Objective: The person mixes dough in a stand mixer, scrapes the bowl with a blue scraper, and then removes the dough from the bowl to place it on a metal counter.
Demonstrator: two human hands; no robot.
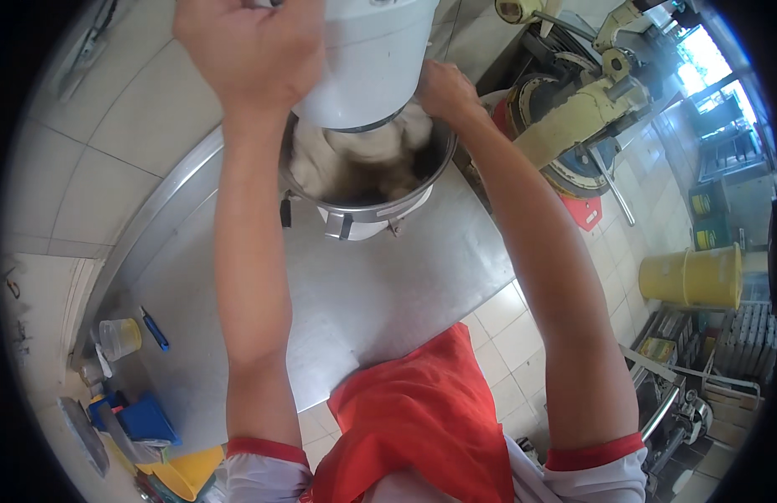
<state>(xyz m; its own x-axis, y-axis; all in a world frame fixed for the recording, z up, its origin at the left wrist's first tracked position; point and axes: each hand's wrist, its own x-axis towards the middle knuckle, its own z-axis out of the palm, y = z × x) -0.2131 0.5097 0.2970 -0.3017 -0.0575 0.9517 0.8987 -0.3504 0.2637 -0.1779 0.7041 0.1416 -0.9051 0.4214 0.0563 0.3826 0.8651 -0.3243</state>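
I find the fingers of my left hand (250, 50) curled tight around the upper edge of a white bucket (373, 59), which is tilted mouth-down over a steel mixing bowl (367, 205). My right hand (445, 90) rests at the bowl's far rim beside the bucket; its fingers are turned away from view, so I cannot tell whether they grip the rim or merely press against it. The bowl holds a pale, lumpy mass of dough (321, 163), touching the bucket's mouth. I judge the dough soft, sticky and heavy, likely to cling and stretch rather than drop clean; the bucket is stiff plastic, smooth-walled and possibly slippery, best taken at the rim and the base. The bowl stands on a steel desk (388, 293) against a tiled wall. At the desk's near left end lie a small clear cup (120, 338), a blue pen-like tool (155, 329), a blue tub (145, 419) and a yellow funnel (183, 474). To the right, a cream-coloured machine (573, 117) stands on the floor, with a yellow drum (692, 277) lying well apart and green-labelled yellow packages (709, 220) stacked beyond it.
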